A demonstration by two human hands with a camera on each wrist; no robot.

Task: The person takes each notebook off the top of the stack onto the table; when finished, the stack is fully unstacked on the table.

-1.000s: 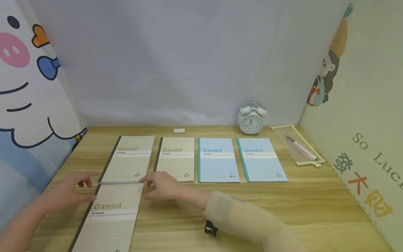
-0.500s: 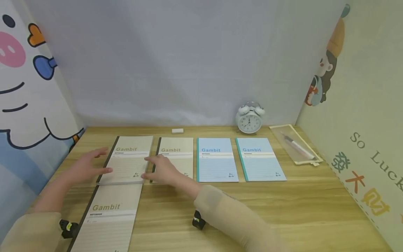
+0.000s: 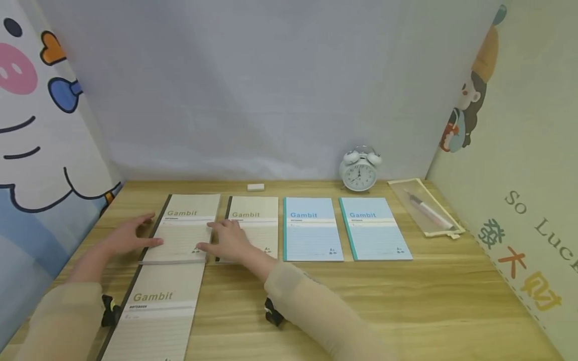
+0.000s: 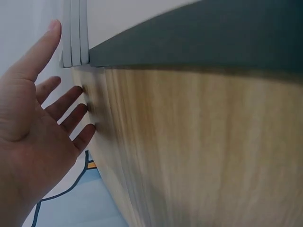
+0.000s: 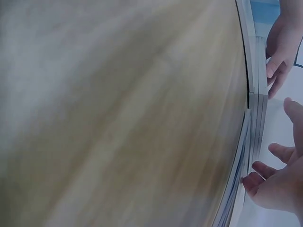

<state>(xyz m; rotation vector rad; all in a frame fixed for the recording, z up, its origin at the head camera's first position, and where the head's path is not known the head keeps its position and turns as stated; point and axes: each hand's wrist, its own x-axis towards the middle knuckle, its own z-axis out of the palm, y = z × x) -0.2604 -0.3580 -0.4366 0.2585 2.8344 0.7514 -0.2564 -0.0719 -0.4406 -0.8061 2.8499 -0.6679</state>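
Observation:
A stack of beige Gambit notebooks [image 3: 180,235] with a dark spine lies at the back left; its layered edges [image 4: 75,38] show in the left wrist view. Directly in front of it lies another beige notebook [image 3: 155,326], cut off by the lower frame edge. My left hand [image 3: 124,238] is at the stack's left side, fingers spread and thumb over the cover. On the other side is my right hand [image 3: 231,241], its thumb over the stack's lower right corner and its fingers above the neighbouring beige notebook [image 3: 264,235]. Neither hand grips anything.
Two light-blue notebooks [image 3: 312,238] with green spines continue the row to the right. Behind stand a white eraser [image 3: 256,187] and a white alarm clock [image 3: 359,173]. A translucent pouch [image 3: 422,200] with a pen lies at the right. Printed curtains border the wooden table [image 3: 361,306].
Both hands have moved away from the seam between the two left notebooks, further back along the stack's sides. Over the last half second they have barely shifted. The notebooks appear unmoved.

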